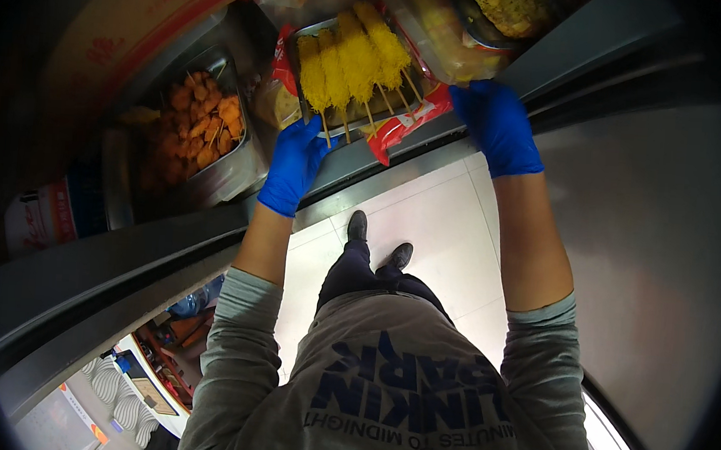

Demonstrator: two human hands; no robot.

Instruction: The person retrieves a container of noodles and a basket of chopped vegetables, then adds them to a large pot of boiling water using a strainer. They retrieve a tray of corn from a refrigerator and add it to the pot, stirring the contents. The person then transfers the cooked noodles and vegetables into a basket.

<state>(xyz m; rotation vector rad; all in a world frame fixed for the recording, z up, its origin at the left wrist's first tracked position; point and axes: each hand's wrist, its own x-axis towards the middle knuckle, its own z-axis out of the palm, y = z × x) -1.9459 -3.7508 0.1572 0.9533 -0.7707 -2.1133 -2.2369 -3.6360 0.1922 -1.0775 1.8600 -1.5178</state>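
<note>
My left hand (pixel 295 165), in a blue glove, grips the near left corner of a shallow metal tray (pixel 356 120). Across this tray lie several skewers coated in yellow shreds (pixel 350 61), their wooden sticks pointing towards me. Under the tray shows a red and clear plastic food package (pixel 398 130). My right hand (pixel 497 129), also blue-gloved, is at the near edge of a clear plastic container or bag (pixel 454 46) with yellowish food inside. Its fingers are curled and partly hidden, so I cannot tell whether they grip anything.
Left of the tray, a deep metal pan (pixel 240 147) holds orange-coated skewered pieces (pixel 201 123). A cardboard box (pixel 130 14) stands behind it. At the upper right is a dark dish (pixel 505 41) of yellow food. A metal door (pixel 634 257) stands at right, beside the cabinet's front edge (pixel 395 171).
</note>
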